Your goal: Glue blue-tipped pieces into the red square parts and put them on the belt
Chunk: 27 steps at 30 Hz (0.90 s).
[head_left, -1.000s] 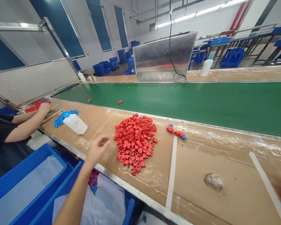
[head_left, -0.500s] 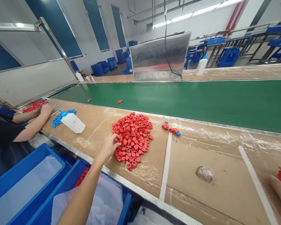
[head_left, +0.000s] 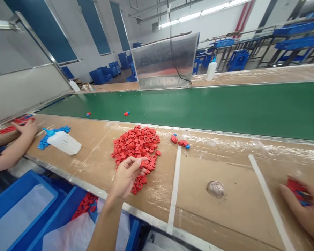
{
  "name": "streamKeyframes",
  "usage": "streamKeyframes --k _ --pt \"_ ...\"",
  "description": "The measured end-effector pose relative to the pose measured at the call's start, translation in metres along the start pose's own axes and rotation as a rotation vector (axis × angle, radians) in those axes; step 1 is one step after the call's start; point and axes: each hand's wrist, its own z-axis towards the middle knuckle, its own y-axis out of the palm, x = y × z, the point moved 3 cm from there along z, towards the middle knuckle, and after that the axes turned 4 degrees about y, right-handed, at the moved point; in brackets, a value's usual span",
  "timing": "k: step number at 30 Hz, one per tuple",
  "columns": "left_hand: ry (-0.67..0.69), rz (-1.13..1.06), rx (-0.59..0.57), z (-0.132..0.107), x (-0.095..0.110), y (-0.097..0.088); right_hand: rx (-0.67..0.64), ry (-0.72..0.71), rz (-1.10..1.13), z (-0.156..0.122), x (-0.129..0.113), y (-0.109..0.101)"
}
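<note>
My left hand (head_left: pixel 127 176) is over the near side of a heap of small red plastic blocks (head_left: pixel 136 141). Its thumb and forefinger are pinched around one red block (head_left: pixel 143 163), partly covered by the fingers. At the right edge my right hand (head_left: pixel 307 209) is closed around a red and blue plastic piece (head_left: pixel 298 190), blurred and partly hidden. Two red pieces with blue ends, one (head_left: pixel 174 138) beside the other (head_left: pixel 183 143), lie right of the heap. Between my hands, a round whitish lump (head_left: pixel 216 188) sits on the cardboard.
A white squeeze bottle (head_left: pixel 65 142) lies by some blue pieces (head_left: pixel 43 143) on the left. Beyond the bench runs a green belt (head_left: pixel 225 108) carrying small red-blue pieces (head_left: pixel 126 113). Blue bins (head_left: pixel 47 209) stand below the edge. A co-worker's hand (head_left: pixel 27 130) is at far left.
My left hand has moved right and toward me and now pinches a red block. The right hand has come further into view with its piece. The whole view has shifted.
</note>
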Motion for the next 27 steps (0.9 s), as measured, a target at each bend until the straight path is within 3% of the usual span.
streamKeyframes --k 5,8,11,18,23,27 --pt "-0.238 -0.376 -0.209 -0.004 -0.032 0.070 -0.042 -0.053 -0.012 0.005 -0.025 -0.015" --pt "-0.289 -0.346 -0.274 -0.011 -0.048 0.099 -0.022 -0.041 0.031 0.007 -0.025 -0.016" --pt "-0.324 -0.233 -0.304 -0.020 -0.062 0.116 -0.009 -0.012 0.131 0.016 -0.023 -0.016" --pt "-0.336 -0.122 -0.303 -0.020 -0.082 0.115 0.038 0.015 0.187 0.036 -0.021 -0.018" --pt "-0.275 -0.088 -0.252 -0.014 -0.087 0.104 0.036 0.053 0.253 0.030 -0.035 -0.041" --pt "-0.233 -0.126 -0.203 -0.017 -0.088 0.101 -0.172 0.074 0.360 0.012 -0.051 -0.056"
